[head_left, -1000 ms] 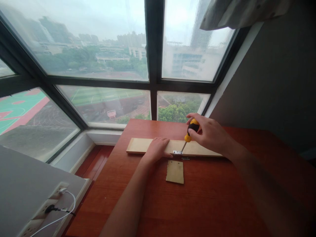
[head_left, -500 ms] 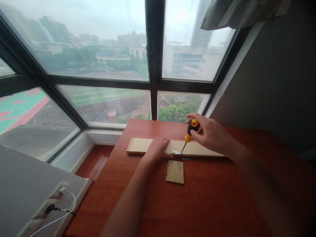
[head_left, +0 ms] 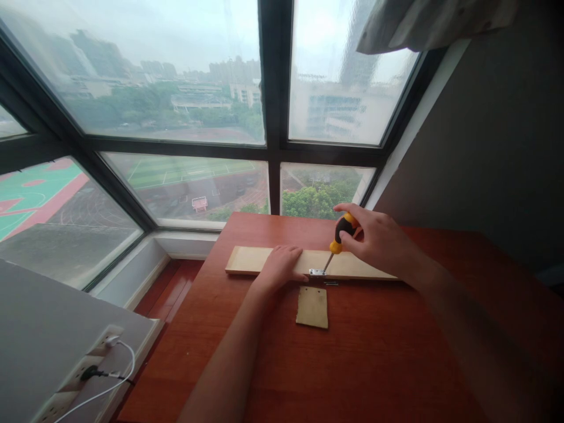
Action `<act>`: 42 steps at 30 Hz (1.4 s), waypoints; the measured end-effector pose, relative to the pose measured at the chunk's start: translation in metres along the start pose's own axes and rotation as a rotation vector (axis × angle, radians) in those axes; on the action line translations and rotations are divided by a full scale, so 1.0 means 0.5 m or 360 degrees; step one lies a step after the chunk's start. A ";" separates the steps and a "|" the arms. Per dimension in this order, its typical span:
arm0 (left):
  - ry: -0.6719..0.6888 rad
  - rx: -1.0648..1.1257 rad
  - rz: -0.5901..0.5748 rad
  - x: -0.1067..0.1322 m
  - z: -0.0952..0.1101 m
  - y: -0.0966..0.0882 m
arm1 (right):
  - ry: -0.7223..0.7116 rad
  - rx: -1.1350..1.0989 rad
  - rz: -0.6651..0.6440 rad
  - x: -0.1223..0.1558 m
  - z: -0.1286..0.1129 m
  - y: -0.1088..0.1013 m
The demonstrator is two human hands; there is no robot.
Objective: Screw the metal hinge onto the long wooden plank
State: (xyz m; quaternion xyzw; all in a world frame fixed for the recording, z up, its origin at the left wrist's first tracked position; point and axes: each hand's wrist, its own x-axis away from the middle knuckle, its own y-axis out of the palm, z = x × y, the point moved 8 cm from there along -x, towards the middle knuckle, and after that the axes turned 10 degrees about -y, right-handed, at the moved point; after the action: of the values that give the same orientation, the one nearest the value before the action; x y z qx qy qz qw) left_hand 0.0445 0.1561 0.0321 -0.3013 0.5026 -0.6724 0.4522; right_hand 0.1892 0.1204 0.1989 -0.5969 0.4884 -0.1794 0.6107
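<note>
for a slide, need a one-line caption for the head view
Right hand holding a yellow-and-black screwdriver, tip at a metal fitting on a pale board; left hand rests on the board.

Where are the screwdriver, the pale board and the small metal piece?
Screwdriver [head_left: 336, 247]: head view, yellow lower end of its handle.
Pale board [head_left: 314, 259]: head view, its top face.
Small metal piece [head_left: 318, 272]: head view, its middle.

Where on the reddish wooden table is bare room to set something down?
Bare reddish wooden table lies between the tan rectangular sheet and the right forearm, and behind the long pale wooden board. It is crowded around the silver metal plate, between the left hand and the yellow-and-black screwdriver in the right hand.
</note>
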 end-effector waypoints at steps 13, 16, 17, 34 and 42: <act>0.0031 0.0029 0.0030 -0.001 -0.003 0.001 | -0.0034 -0.0210 -0.0096 0.001 -0.009 0.008; 0.0024 0.0038 0.0010 -0.001 -0.002 0.000 | 0.0022 0.0045 -0.0010 0.000 -0.003 0.001; 0.0023 0.0041 0.0005 -0.001 -0.002 0.000 | 0.0042 0.0173 0.0025 0.000 -0.002 -0.002; 0.0040 0.0016 0.0045 -0.003 -0.005 0.005 | 0.0104 0.0459 0.0069 -0.002 0.008 -0.003; 0.0043 0.0016 0.0045 -0.001 -0.005 0.006 | -0.0013 0.0054 -0.0087 -0.007 0.008 0.004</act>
State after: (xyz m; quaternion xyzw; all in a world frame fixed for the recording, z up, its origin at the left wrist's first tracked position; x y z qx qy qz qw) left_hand 0.0434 0.1572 0.0284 -0.2828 0.5096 -0.6723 0.4564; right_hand 0.1903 0.1259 0.1974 -0.6003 0.4664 -0.2017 0.6175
